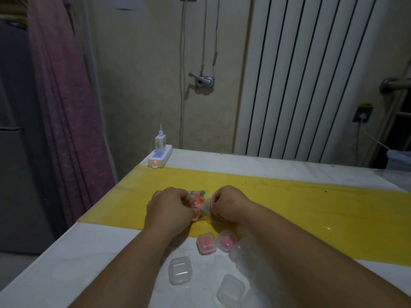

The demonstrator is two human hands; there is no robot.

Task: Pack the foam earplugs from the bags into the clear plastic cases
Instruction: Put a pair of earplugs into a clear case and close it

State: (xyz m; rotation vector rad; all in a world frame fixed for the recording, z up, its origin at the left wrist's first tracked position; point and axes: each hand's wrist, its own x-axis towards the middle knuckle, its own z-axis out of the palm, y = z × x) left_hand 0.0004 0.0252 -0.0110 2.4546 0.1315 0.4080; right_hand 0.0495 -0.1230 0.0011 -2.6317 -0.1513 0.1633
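Note:
A clear plastic bag point(201, 202) of pink, orange and green foam earplugs lies on the yellow strip point(311, 207) of the table. My left hand point(169, 210) grips its left side and my right hand point(229, 202) pinches its right side, fingers curled. Nearer me stand two clear cases holding pink earplugs, one point(206, 243) beside the other point(226, 241). Two empty clear cases sit on the white surface, one at the left point(179, 270) and one lower right point(230, 288). My right forearm hides part of more clear plastic.
A white power strip point(159, 157) with a charger plugged in sits at the table's far left corner. A clear container point(399, 160) stands at the far right edge. A pink curtain point(66, 96) hangs left of the table, a radiator point(311, 74) behind it.

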